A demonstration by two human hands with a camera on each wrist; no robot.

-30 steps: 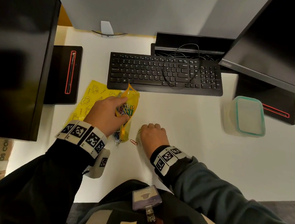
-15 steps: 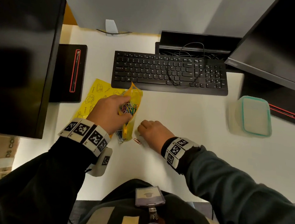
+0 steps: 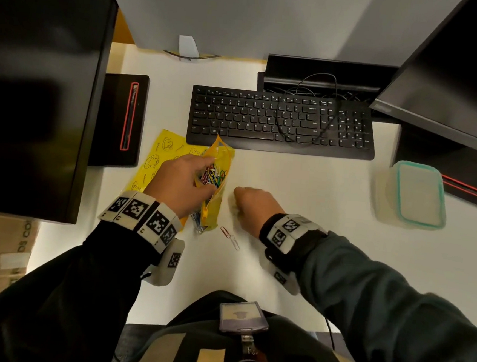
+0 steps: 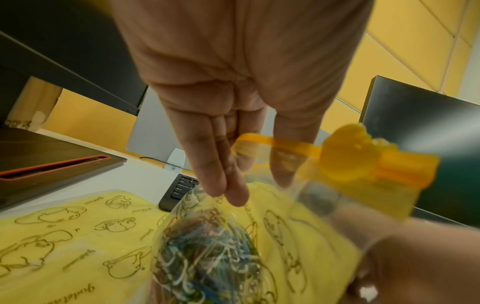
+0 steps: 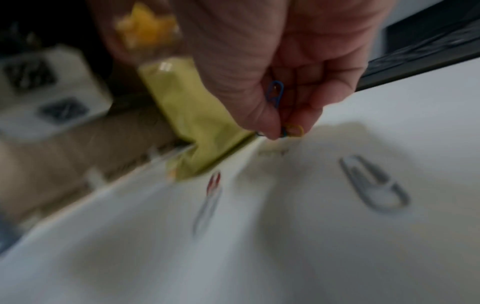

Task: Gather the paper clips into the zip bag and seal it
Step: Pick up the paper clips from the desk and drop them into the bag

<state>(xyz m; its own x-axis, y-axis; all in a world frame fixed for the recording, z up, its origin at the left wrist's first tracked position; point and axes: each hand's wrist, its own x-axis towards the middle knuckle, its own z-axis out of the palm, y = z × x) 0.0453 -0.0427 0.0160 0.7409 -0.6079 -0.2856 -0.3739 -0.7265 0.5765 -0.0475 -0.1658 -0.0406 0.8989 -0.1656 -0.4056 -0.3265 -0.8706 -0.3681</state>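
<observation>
Since the earlier frames the right hand (image 3: pixel 253 207) has slid left toward the bag, and a pale clip now lies exposed beside the red one; the left hand keeps its hold. Judgement: the pickup is done and the drop-off comes next.

White tabletop (image 3: pixel 301 203): smooth, matte, carrying a black keyboard (image 3: pixel 282 121) and a frosted lidded container (image 3: pixel 414 194) well apart to the right.

Flat yellow sheet (image 4: pixel 64 236) printed with outline cartoons lies under the bag.

Zip bag (image 3: pixel 217 179): thin glossy film, clear front, yellow back, orange zip strip with a moulded slider (image 4: pixel 350 156). It is held upright and open-mouthed just in front of the keyboard, and a tangle of coloured wire clips (image 4: pixel 207 263) fills its lower part.

Left hand (image 3: pixel 180 182): fingers and thumb pinch the bag's rim, keeping the mouth spread.

Right hand: fingers curled, thumb and fingertips pinching a blue paper clip (image 5: pixel 275 93) and a yellow one (image 5: pixel 294 130), just above the tabletop beside the bag's lower corner.

Loose on the tabletop near the right wrist: a red clip (image 3: pixel 225 232) touching a pale clip (image 3: pixel 234 242). The right wrist view shows another, grey clip (image 5: pixel 374 185). Gathering is judged nearly complete; sealing not yet begun.
</observation>
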